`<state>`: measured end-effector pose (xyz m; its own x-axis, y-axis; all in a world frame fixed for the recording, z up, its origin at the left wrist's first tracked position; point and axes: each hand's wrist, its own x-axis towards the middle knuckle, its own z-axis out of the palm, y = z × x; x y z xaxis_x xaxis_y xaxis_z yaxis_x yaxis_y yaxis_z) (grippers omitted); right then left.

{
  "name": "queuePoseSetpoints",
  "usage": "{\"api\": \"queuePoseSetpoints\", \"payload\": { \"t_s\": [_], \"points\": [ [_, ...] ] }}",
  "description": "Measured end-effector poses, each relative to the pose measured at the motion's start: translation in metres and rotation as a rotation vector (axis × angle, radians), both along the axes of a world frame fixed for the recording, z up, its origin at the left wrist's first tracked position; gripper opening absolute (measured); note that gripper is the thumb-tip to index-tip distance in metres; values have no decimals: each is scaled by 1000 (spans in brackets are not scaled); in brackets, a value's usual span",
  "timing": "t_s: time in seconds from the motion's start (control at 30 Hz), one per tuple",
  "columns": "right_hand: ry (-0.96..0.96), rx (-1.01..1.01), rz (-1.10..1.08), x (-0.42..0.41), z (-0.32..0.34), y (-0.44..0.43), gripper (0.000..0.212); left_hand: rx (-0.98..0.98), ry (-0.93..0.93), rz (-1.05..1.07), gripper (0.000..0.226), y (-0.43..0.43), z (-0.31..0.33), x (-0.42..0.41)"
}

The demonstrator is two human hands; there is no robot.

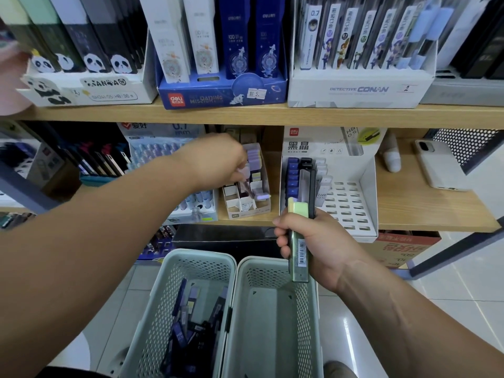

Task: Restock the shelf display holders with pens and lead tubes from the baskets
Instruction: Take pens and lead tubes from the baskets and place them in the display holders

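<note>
My left hand [218, 162] reaches into a small white compartment holder [246, 211] on the lower shelf and pinches a purple-capped lead tube [246, 184] over its slots. My right hand [308, 241] grips a bundle of lead tubes [300, 230], green and black, upright above the baskets. To its right stands a white slotted display holder [349, 205] with blue, black and clear tubes in its left rows. The left basket [163, 293] holds several dark and purple lead tubes; the right basket [308, 323] shows a bare bottom.
A white phone [439, 167] and a white bottle [392, 159] lie on the lower shelf at the right. The upper shelf carries display boxes: panda [81, 88], blue deli [218, 96], Conan [360, 90]. A cardboard box [401, 249] sits under the shelf.
</note>
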<state>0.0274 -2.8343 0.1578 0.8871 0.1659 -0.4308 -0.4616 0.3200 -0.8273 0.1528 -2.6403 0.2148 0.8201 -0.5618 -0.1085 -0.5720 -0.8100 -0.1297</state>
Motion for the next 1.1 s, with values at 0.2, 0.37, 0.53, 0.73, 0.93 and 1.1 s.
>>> {"api": "queuePoseSetpoints", "payload": {
  "t_s": [0.2,0.37,0.53,0.73,0.93,1.1],
  "points": [
    [-7,4,-6,0,-1,-1,7,77,-183,19,29,-7,-2,-1],
    [-6,9,-1,-1,0,-1,7,99,-192,76,29,-12,-8,1],
    [-6,13,-3,0,1,0,7,21,-242,79,21,-15,-23,0],
    [15,92,-31,2,2,-3,11,34,-282,21,17,-19,-32,-6],
    [-76,-33,58,1,3,1,14,-639,-220,12,12,-17,-24,-43],
    [-113,-78,91,-1,5,9,17,-1199,548,434,11,-37,-34,-83]
  ]
}}
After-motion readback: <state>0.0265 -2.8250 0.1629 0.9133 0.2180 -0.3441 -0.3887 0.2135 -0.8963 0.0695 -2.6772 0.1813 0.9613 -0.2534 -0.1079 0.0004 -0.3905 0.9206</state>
